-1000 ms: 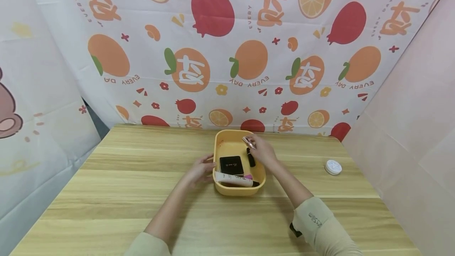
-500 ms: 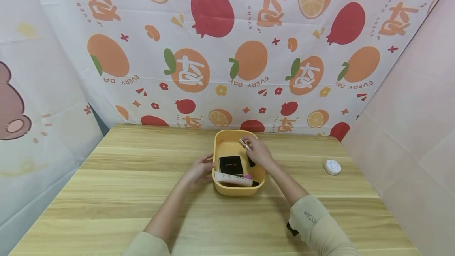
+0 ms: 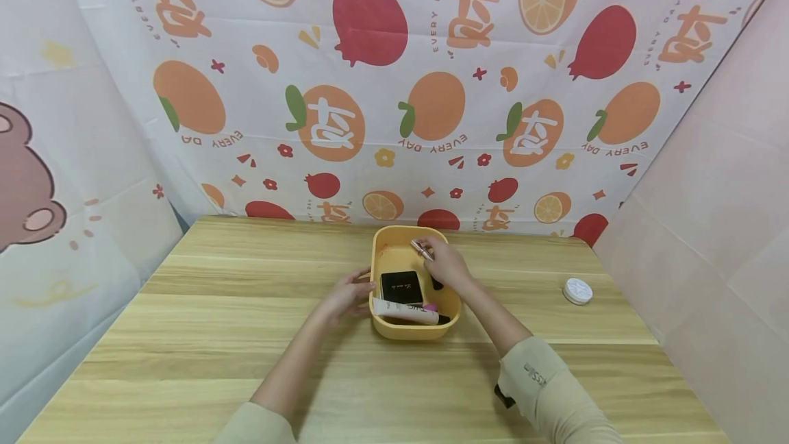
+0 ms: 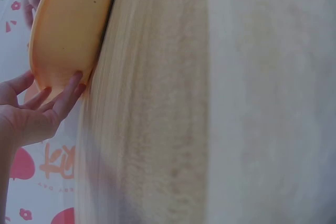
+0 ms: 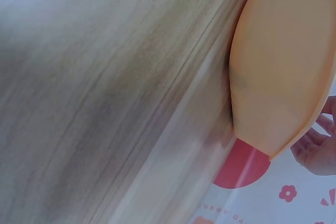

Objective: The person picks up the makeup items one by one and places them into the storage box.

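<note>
A yellow rectangular basket [image 3: 384, 333] stands near the back of the wooden table. My left hand [image 3: 345, 297] rests against its left side; in the left wrist view the fairly straight fingers [image 4: 67, 95] touch the outer wall. My right hand [image 3: 448, 264] pinches a slim, shiny pinkish lipstick-like tube [image 3: 419, 249] above the basket's far right part. Inside lie a black square compact-like case [image 3: 401, 287], a pale squeeze tube [image 3: 403, 311] with a black cap, a small pink item [image 3: 430, 307] and a black stick-shaped item [image 3: 437, 284], partly hidden under my right hand.
A round white lidded tin [image 3: 577, 290] sits on the table [image 3: 216, 334] at the right. Behind the table hangs a fruit-printed cloth [image 3: 382, 122], close to the basket's far end. Pale cloths also hang on the left and right.
My right hand has shifted slightly left over the basket with the slim tube, covering more of the black stick-shaped item. My left hand stays at the basket's side.
</note>
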The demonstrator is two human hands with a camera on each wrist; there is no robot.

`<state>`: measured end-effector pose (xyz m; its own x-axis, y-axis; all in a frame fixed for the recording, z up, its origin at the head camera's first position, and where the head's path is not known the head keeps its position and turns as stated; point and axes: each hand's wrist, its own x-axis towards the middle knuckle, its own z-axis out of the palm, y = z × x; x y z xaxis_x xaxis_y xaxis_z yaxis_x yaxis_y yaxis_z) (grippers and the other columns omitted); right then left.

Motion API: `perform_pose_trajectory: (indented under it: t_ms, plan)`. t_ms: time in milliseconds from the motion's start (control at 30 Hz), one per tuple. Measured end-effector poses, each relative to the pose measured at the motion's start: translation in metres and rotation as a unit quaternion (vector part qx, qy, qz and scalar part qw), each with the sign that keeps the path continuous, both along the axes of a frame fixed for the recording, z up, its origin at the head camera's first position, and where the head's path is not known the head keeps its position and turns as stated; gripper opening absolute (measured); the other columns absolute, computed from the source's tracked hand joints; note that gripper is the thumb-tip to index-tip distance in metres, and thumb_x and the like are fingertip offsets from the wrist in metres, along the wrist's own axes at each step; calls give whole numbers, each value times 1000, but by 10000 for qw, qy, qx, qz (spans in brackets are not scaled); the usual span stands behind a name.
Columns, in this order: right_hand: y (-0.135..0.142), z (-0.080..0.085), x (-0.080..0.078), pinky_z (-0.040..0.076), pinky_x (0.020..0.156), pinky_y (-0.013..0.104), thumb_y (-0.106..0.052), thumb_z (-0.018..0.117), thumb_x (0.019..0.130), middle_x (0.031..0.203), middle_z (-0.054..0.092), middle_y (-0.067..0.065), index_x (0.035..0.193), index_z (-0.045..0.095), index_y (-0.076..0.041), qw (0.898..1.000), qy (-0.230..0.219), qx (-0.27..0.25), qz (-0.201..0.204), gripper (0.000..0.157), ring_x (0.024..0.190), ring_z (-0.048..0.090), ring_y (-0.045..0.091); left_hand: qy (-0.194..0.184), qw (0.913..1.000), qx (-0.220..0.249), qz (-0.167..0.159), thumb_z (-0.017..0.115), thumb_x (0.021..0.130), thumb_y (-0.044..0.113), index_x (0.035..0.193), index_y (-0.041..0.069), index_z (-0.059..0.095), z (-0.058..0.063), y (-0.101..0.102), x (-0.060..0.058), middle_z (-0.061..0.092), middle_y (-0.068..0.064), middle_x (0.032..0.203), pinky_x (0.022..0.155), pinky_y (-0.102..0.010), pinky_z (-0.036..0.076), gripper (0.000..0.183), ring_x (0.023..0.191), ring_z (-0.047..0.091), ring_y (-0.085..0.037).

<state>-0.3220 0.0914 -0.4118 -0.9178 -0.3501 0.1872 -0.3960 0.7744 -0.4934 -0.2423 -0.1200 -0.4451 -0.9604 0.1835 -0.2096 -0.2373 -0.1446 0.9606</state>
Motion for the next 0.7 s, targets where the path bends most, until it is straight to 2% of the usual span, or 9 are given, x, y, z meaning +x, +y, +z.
perform_pose_trajectory:
  t_ms: [533, 700]
  plan:
    - [-5, -1, -1, 47, 66, 33, 0, 61, 78, 109, 62, 4, 118, 59, -11, 9996, 222, 159, 106, 41, 82, 58, 18, 97, 9999, 45, -74, 45, 93, 3, 142, -4, 20, 0, 0, 3, 28, -29, 140, 87, -52, 43, 56, 117, 42, -43]
    - [-6, -1, -2, 45, 61, 30, 0, 61, 78, 109, 62, 3, 118, 59, -12, 9996, 169, 213, 86, 42, 75, 55, 17, 56, 10000, 53, -47, 46, 93, 3, 143, -3, 21, -1, 0, 4, 30, -29, 138, 86, -50, 44, 56, 115, 45, -41]
